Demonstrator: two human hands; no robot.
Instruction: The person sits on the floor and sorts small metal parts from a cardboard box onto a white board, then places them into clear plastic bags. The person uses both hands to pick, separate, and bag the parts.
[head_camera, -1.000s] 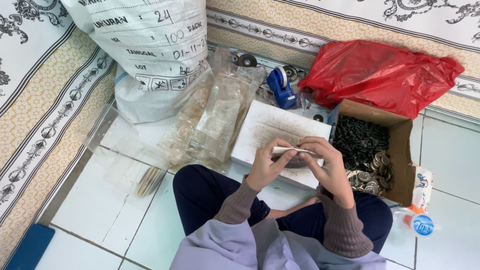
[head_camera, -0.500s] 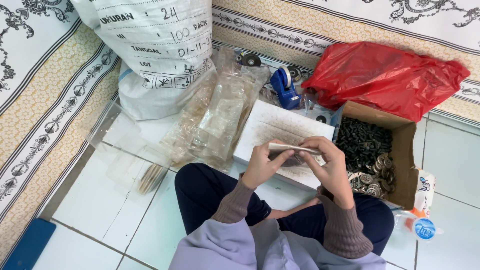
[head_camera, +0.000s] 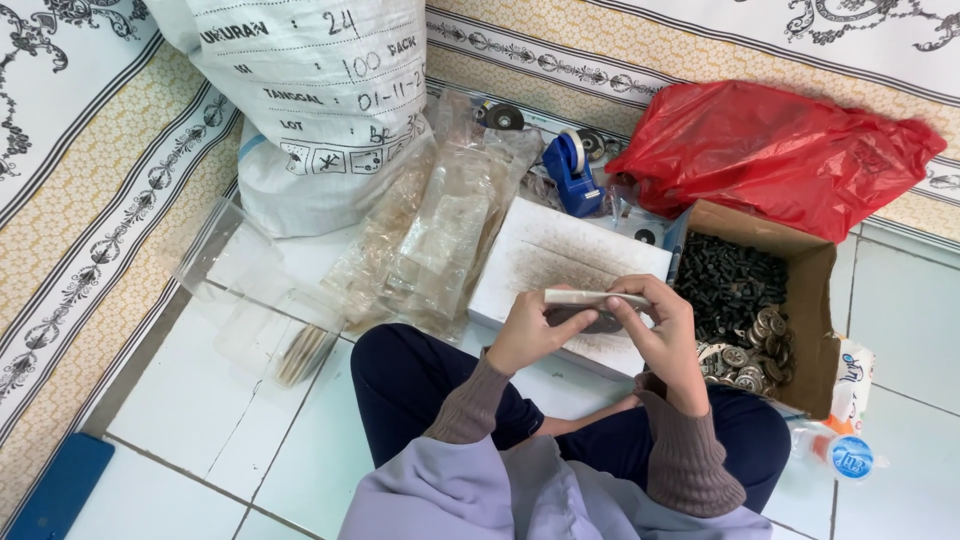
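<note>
1. Strip (head_camera: 592, 297): thin, pale, held level above the white box (head_camera: 560, 262); long axis runs left to right across the body.
2. Left hand (head_camera: 528, 328) pinches the strip's left end, fingers closed on it.
3. Right hand (head_camera: 665, 335) curls over the right end, gripping it too.
4. Both hands equally near; cardboard box (head_camera: 815, 290) of small dark parts lies just right of the right hand.
</note>
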